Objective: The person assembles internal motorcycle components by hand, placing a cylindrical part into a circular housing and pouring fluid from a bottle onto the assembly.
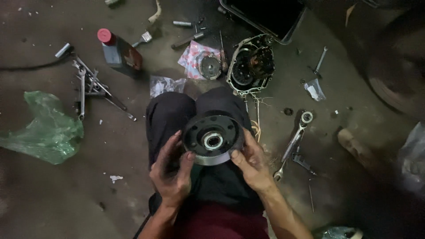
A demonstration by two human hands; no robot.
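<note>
Both hands are wrapped around a round metal drum: my left hand (171,170) cups its left rim with the thumb pressed on the face, and my right hand (251,160) grips the lower right rim, thumb on the edge. I hold the drum (213,139) above my knees, over my dark trousers (170,115), clear of the floor. Its flat face tilts up toward me, so its axis runs roughly from my lap up to my eyes; being a disc, it has no real long side. It looks dark and greasy, with a pale ring around the rim's lower edge, a bright bearing ring at the centre and small holes spaced around the face. Around it there is free air on every side. Beyond my knees on the concrete floor (53,194) lie an opened engine cover (251,65) and, just left of it, a smaller round part on a patterned wrapper (195,56). To my right a ring spanner (295,138) lies near my leg. Well off to the left sit a bottle with a red cap (118,52), a cluster of spanners (90,86) and a crumpled green plastic bag (46,130).
</note>
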